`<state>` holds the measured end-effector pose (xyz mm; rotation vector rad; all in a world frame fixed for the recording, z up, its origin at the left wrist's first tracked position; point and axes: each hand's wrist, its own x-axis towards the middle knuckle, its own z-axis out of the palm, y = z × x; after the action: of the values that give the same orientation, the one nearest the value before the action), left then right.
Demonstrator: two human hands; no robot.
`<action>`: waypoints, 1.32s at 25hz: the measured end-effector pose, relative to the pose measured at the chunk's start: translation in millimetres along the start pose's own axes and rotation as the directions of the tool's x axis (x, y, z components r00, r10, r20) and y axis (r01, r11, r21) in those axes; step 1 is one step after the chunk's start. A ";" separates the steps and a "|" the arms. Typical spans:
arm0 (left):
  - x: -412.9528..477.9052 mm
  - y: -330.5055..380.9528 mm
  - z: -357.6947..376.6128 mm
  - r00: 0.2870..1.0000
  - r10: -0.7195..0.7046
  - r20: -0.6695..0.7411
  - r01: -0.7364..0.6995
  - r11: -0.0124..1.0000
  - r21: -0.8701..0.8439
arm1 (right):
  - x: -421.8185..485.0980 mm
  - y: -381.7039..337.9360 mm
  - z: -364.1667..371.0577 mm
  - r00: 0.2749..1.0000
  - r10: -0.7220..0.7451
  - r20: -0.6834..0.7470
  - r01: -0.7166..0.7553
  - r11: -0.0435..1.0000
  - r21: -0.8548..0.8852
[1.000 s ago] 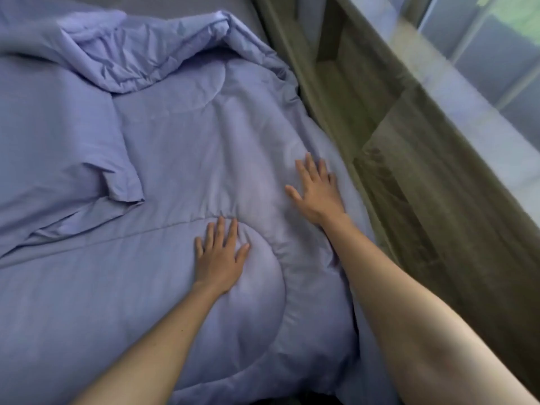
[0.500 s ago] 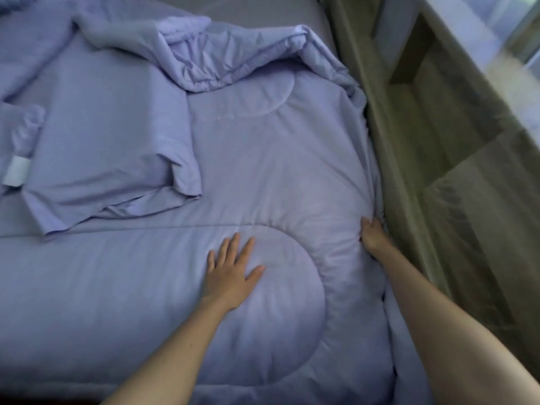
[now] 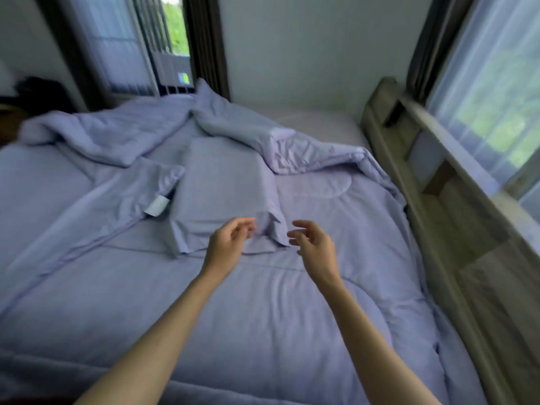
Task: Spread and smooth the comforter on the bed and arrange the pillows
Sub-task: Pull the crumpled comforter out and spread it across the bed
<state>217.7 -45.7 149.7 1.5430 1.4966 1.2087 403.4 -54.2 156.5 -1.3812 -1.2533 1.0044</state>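
Two windows (image 3: 493, 92); rumpled lavender comforter (image 3: 263, 317)

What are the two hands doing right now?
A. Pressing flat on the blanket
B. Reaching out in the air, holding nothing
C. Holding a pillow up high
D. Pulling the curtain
B. The left hand and the right hand are both lifted above the comforter with loosely curled, open fingers, empty, near the corner of the folded pillowcase.

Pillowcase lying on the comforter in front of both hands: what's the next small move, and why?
Probably close both hands on the pillowcase's near edge and lift it off. The left hand and right hand hover open by that edge, and it lies on the comforter, whose far part is bunched.
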 end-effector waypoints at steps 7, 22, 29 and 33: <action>-58.9 52.6 -210.1 0.988 0.112 -0.104 -0.120 0.989 -0.081 | -50.9 -133.3 157.6 0.914 -0.317 0.254 0.284 0.945 0.159; -56.6 -60.1 -445.2 0.973 -0.094 -0.211 0.106 0.993 0.049 | -30.1 -183.5 456.4 0.736 -0.476 0.481 0.296 0.866 0.404; 87.2 -78.7 -490.3 0.997 -0.076 -0.010 0.076 0.983 0.170 | 79.6 -188.9 519.8 0.872 -0.394 0.291 0.278 0.887 0.368; 123.9 -125.7 -501.3 0.986 -0.145 0.076 0.134 0.981 0.137 | 107.3 -167.5 546.8 0.892 -0.344 0.292 0.257 0.920 0.296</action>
<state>-303.0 22.3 231.4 1.5258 1.6264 0.9690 -146.8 121.4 227.2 -0.8045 -1.4828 1.1632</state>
